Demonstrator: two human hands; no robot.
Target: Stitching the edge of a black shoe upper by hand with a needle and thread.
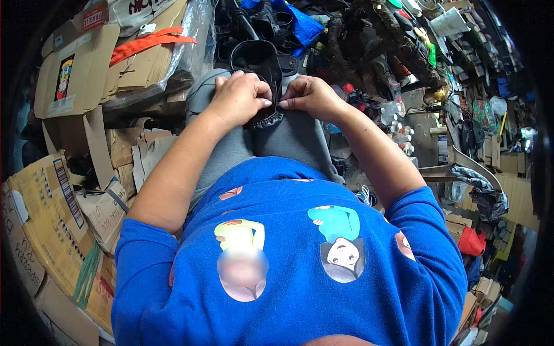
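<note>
On my lap, between my grey-trousered knees, lies a black shoe-like piece with a wide rounded opening at its far end and a gathered, stitched-looking near edge. My left hand is closed over its left side, thumb and forefinger pinched together. From the right, my right hand pinches at the middle of the same piece, its fingertips just apart from the left ones. Whatever fine detail sits between the fingertips is too small to tell. A thin dark cord curves over my left knee.
Cardboard boxes with an orange-red strap stack up at the left. Black shoes and blue plastic lie beyond my knees. To the right are plastic bottles, a curved metal frame and crowded clutter.
</note>
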